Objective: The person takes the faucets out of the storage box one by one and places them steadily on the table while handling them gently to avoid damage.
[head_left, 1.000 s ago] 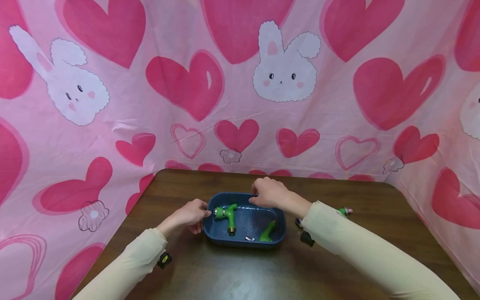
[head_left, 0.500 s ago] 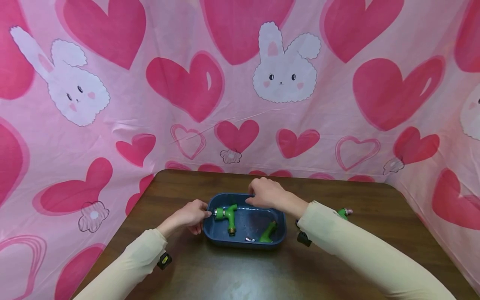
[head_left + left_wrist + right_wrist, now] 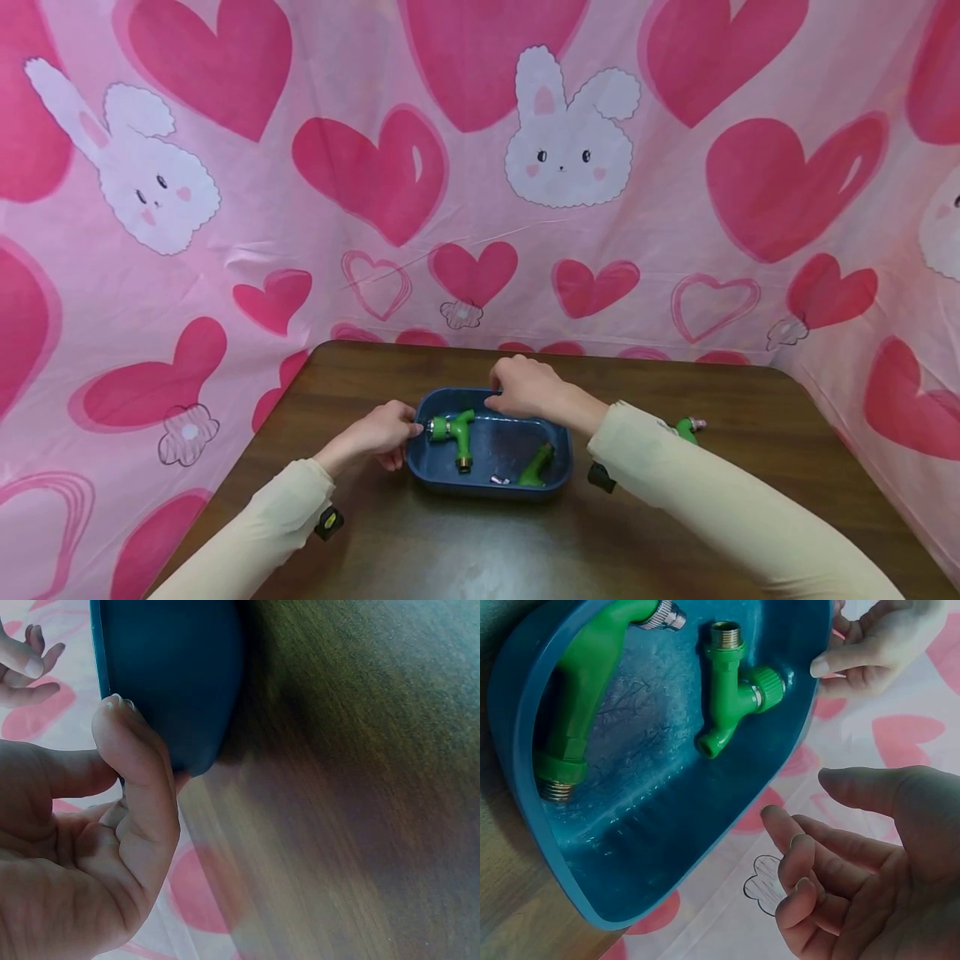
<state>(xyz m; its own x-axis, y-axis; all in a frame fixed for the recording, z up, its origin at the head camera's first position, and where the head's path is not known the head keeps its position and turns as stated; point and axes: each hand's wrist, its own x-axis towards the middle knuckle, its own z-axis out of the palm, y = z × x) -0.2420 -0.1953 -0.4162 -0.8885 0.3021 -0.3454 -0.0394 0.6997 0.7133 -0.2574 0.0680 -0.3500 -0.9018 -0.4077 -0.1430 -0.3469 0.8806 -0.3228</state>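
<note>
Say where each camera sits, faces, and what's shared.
Head: on the head, facing forward and down at the blue tub and backdrop; left hand, right hand, sleeves show.
Left wrist: on that wrist, facing the tub's outer wall and table; left hand near, right hand farther.
Right wrist: on that wrist, looking into the tub at green taps; right hand near, left farther.
Shared by wrist views: tub, both hands.

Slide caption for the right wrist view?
Two green taps lying in a blue bin, left grip pinching its rim, right grip nearby, holding nothing.
</note>
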